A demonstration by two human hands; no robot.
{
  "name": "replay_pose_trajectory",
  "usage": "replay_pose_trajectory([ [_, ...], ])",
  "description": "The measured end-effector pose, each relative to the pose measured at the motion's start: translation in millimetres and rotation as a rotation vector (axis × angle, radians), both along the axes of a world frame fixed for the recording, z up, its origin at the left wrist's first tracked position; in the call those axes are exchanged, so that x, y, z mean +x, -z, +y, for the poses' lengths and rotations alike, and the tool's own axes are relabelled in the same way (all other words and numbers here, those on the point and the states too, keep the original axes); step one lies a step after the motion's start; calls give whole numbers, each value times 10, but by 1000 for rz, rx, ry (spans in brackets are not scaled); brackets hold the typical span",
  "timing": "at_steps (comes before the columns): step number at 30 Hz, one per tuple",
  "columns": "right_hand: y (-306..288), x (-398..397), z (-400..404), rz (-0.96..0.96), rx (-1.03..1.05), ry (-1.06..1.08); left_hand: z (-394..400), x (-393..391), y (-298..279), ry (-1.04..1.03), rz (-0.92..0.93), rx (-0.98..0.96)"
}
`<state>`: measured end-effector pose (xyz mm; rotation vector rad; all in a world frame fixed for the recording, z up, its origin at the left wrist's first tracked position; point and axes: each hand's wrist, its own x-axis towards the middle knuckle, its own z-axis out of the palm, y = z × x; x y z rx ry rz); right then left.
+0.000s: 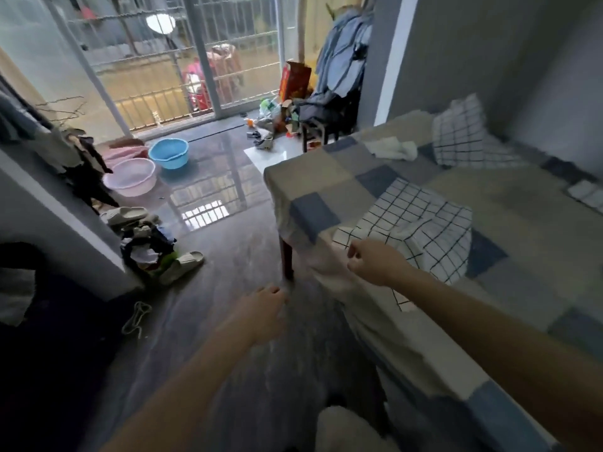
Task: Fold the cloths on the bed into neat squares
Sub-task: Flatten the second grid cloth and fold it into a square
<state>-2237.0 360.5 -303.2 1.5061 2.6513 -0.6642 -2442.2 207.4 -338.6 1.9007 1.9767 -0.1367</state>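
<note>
The right hand (372, 261) reaches over the near edge of the bed (522, 230), its fingers curled in at the lower corner of a white checked cloth (421, 223); the picture is smeared with motion there, so the hand seems to pinch the cloth's edge, though the contact itself is not clear. The cloth lies rumpled and spread on the patchwork bedcover, running up and to the right from that hand. Beyond it, near the wall, sits a second checked cloth (463, 135) bunched in a heap, with a small pale cloth (393, 148) just left of it.

The left hand (266, 309) hangs lower and to the left of the right hand, out over the dark floor, fingers loosely curled and holding nothing that shows.

Far beyond the left hand, a blue basin (169, 154) and a pink basin (130, 177) stand on the floor, with pale slippers (182, 264) nearer by.
</note>
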Motion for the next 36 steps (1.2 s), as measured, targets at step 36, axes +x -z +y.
replay_pose_trajectory([
  [36, 1122, 1803, 1629, 354, -475, 1325, 4178, 1011, 921, -168, -424, -234],
])
